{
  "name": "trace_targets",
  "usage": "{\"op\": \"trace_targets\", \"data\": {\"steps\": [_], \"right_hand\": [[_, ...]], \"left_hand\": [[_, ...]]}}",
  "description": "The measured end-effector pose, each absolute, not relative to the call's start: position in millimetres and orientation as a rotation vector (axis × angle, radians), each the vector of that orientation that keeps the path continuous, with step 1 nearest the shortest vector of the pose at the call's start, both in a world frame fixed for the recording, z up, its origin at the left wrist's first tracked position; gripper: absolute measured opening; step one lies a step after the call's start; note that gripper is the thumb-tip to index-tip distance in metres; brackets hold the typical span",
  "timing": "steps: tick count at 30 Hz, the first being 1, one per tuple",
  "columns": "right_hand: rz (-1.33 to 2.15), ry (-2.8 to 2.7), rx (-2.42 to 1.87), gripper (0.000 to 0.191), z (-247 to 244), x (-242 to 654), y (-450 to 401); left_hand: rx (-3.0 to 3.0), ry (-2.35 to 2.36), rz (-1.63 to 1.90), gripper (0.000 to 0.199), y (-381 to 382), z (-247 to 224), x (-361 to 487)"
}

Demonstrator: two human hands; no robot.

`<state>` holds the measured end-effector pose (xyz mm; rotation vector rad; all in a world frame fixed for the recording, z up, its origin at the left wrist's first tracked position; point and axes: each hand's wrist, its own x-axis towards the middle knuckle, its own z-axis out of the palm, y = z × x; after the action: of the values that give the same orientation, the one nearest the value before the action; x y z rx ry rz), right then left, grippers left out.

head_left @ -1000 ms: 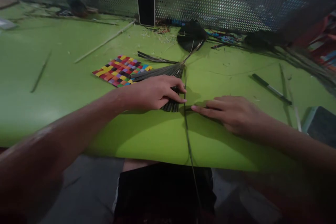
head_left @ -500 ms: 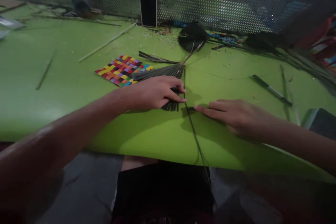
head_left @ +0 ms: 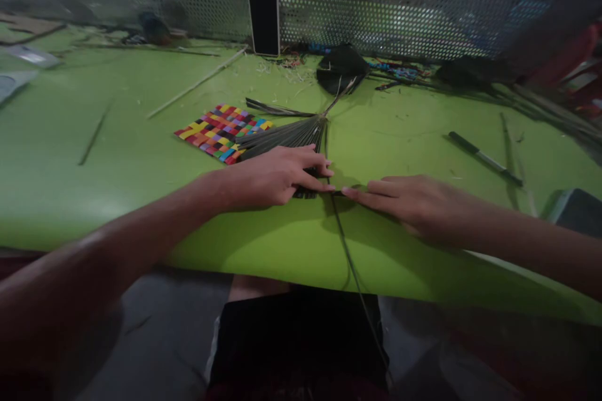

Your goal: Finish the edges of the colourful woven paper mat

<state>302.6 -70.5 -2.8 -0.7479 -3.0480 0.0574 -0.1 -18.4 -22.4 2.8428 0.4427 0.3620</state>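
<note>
My left hand [head_left: 277, 177] lies over a fan of dark leaf strips [head_left: 286, 136], its thumb and fingers apart, pressing on the strips. One long thin strip [head_left: 347, 250] runs from the fan past my left fingertips and over the table's front edge. To the right, my right hand [head_left: 399, 200] pinches a short dark strip [head_left: 339, 193] at its fingertips, close to my left thumb tip. A multicoloured woven mat [head_left: 221, 131] lies partly under the fan, left of its strips.
A phone [head_left: 263, 11] stands against the perforated metal panel [head_left: 376, 12] at the back. A dark-handled tool [head_left: 485, 160] and a dark block [head_left: 580, 210] lie at the right of the green table [head_left: 141, 175]. Thin sticks [head_left: 197, 83] lie at the left.
The view has shifted slightly. My right fingertips and the short strip have come closer to my left fingertips, and the strip now reaches the long one.
</note>
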Motion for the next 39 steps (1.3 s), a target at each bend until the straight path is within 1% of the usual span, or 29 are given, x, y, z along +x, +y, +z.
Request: {"op": "trace_targets", "data": {"steps": [10, 14, 19, 22, 27, 30, 32, 35, 37, 39], "right_hand": [[0.075, -3.035, -0.826, 0.081, -1.4, 305.7, -77.6], [-0.023, -3.033, -0.820, 0.076, -0.6, 303.4, -81.8], [-0.103, -3.051, -0.873, 0.078, -0.6, 302.3, -82.2], [-0.135, -3.053, -0.956, 0.075, 3.5, 307.0, -81.0], [-0.229, -2.624, -1.321, 0.058, 8.7, 331.1, -78.7], [-0.183, -2.490, -1.410, 0.050, 9.4, 346.1, -74.2], [-0.148, -2.449, -1.428, 0.046, 13.3, 349.1, -70.2], [-0.114, -2.309, -1.467, 0.050, 26.3, 339.1, -62.5], [-0.065, -2.222, -1.471, 0.059, 36.3, 324.7, -53.8], [0.005, -2.207, -1.476, 0.059, 43.1, 308.5, -40.9]], "left_hand": [[2.861, 0.500, 0.333, 0.060, -25.2, -20.1, 4.2], [2.858, 0.528, 0.349, 0.058, -27.1, -19.6, 5.0], [2.837, 0.527, 0.422, 0.056, -24.2, -24.2, 4.4], [2.798, 0.501, 0.508, 0.053, -21.6, -24.9, 4.0], [2.661, 0.462, 0.647, 0.041, -22.0, -14.5, 4.5], [2.620, 0.471, 0.781, 0.032, -22.2, -6.0, 3.4], [2.626, 0.573, 0.888, 0.029, -20.0, -2.8, 0.4], [2.633, 0.805, 0.943, 0.028, -10.8, -1.3, -5.9], [2.671, 0.910, 0.870, 0.026, 0.2, 0.5, -7.1], [2.727, 0.969, 0.730, 0.026, 15.9, 4.2, -2.0]]}}
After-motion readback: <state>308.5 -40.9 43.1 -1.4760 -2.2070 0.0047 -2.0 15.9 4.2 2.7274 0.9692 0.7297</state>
